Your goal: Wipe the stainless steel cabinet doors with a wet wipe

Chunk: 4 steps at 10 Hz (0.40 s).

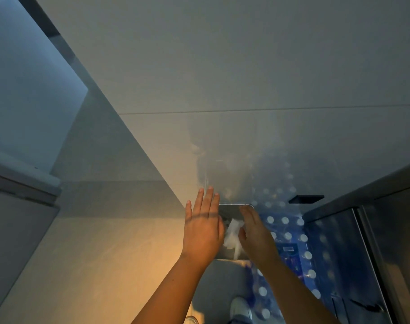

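- While the head view looks steeply down along a pale tiled wall, two bare forearms reach from the bottom edge toward the centre of the frame.
- The left hand sits just left of centre with its back to the camera. Its fingers are straight and slightly spread, and it holds nothing.
- The right hand is just right of it, its fingers stretched nearly straight and pointing up the frame.
- Its thumb side meets the white crumpled wet wipe. Whether the thumb pinches the wipe or only touches it cannot be told.
- The wipe is between the two hands, in front of a grey metal rectangular container with rounded corners, whose rim shows above and below the hands.
- The brushed stainless steel cabinet doors fill the lower right corner, with a vertical seam between them. They are well apart from the wipe and from both hands.
- Blue wrapped packs of white-capped bottles lie between the container and the doors.
- A white shoe shows at the bottom edge, between the two forearms.
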Tool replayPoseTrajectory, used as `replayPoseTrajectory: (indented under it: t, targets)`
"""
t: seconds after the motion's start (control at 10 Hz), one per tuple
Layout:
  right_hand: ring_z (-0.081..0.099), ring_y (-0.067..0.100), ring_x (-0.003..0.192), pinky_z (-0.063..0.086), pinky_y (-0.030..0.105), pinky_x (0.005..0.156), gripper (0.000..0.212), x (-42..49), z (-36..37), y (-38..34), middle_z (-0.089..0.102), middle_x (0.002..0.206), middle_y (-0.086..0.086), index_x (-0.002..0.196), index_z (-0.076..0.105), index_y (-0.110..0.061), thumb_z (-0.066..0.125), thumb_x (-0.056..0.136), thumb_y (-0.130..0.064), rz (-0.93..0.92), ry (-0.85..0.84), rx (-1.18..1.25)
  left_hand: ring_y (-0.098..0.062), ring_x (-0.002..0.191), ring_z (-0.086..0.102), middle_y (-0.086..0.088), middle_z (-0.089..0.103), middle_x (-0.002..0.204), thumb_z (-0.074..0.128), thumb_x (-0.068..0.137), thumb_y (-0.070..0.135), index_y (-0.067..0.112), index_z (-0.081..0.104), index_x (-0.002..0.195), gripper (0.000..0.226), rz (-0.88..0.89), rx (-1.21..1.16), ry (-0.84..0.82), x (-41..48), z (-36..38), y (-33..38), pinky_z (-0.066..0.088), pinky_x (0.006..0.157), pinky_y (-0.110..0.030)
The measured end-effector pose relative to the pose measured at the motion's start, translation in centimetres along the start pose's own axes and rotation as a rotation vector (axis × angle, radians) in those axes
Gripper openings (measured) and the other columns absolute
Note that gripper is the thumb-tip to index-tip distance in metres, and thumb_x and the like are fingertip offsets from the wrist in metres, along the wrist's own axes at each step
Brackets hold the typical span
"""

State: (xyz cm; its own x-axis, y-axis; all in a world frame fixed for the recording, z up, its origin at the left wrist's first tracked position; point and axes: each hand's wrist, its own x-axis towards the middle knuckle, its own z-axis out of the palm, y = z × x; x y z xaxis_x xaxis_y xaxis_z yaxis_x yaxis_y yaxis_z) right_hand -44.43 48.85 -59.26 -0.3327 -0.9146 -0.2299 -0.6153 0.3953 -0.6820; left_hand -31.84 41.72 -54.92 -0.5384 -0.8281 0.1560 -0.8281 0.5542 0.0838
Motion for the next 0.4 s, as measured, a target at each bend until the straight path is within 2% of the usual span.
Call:
replayPoseTrajectory:
  t: [0.1, 0.2, 0.3, 0.4]
  targets:
    - [0.028, 0.019, 0.138, 0.019, 0.016, 0.106, 0.052, 0.34, 0.31, -0.11, 0.030, 0.151, 0.006, 0.144, 0.032, -0.010, 0.045, 0.094, -0.003, 0.009, 0.011, -0.003, -0.028, 0.116, 0.058, -0.008, 0.062, 0.126, 0.038, 0.084, 0.033, 0.013, 0.066, 0.119, 0.049, -0.002, 0.007, 0.010, -0.11, 0.24, -0.32, 0.032, 0.095, -0.049]
    - [0.028, 0.019, 0.138, 0.018, 0.016, 0.104, 0.052, 0.15, 0.23, 0.02, 0.030, 0.151, 0.004, 0.145, 0.032, -0.011, 0.044, 0.095, -0.005, 0.009, -0.006, -0.016, -0.028, 0.116, 0.059, -0.008, 0.062, 0.126, 0.051, 0.080, 0.031, 0.013, 0.066, 0.119, 0.046, -0.009, 0.020, 0.025, -0.23, 0.52, -0.72, 0.033, 0.094, -0.049]
    - [0.033, 0.023, 0.135, 0.026, 0.025, 0.106, 0.050, 0.08, -0.20, 0.11, 0.034, 0.149, 0.006, 0.143, 0.036, -0.010, 0.045, 0.094, -0.003, -0.011, 0.016, -0.035, -0.028, 0.116, 0.059, -0.008, 0.062, 0.126, 0.057, 0.075, 0.030, 0.013, 0.066, 0.118, 0.048, 0.001, 0.039, 0.063, -0.44, 0.84, -1.06, 0.033, 0.094, -0.049]
    - [0.040, 0.027, 0.131, 0.033, 0.032, 0.105, 0.049, 0.17, -0.63, -0.11, 0.041, 0.144, 0.010, 0.139, 0.042, -0.007, 0.052, 0.091, -0.003, -0.023, 0.071, -0.081, -0.028, 0.117, 0.058, -0.008, 0.061, 0.127, 0.050, 0.080, 0.030, 0.013, 0.066, 0.120, 0.046, -0.012, 0.005, 0.067, -0.09, 0.15, -0.73, 0.031, 0.095, -0.052]
